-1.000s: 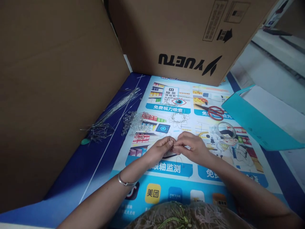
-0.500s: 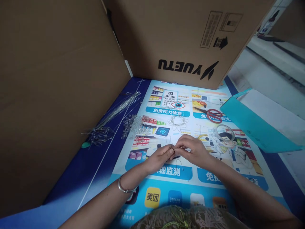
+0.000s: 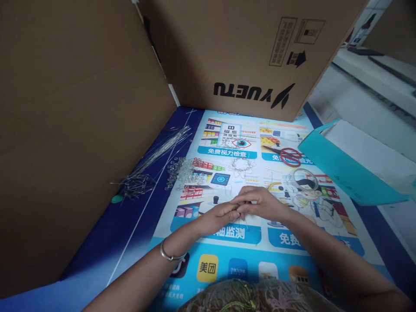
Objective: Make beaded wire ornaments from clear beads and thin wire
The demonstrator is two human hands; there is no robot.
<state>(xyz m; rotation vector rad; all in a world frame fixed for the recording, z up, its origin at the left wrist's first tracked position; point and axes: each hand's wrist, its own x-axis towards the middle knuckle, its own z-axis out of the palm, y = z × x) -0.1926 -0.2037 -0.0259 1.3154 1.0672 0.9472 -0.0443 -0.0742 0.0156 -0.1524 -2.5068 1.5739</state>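
My left hand [image 3: 218,219] and my right hand [image 3: 262,203] meet over the printed mat, fingertips pressed together. Both are closed on a thin wire [image 3: 247,223], whose loose end sticks out below the fingers; the part between the fingertips is hidden. Just beyond my hands lies a ring of clear beads and wire [image 3: 241,165]. Loose clear beads [image 3: 186,173] are heaped to the left of it. Farther left are a bundle of straight wires [image 3: 165,147] and a tangle of bent wires [image 3: 138,185].
Red-handled scissors [image 3: 290,157] and a roll of clear tape [image 3: 305,180] lie to the right. Beside them a teal box or folder [image 3: 351,169] leans at the mat's edge. Tall cardboard panels [image 3: 247,47] wall off the back and left.
Both hands have shifted slightly, and my right fingers now reach farther over my left fingertips. The wire's loose end has changed position below them. The view has moved a little.
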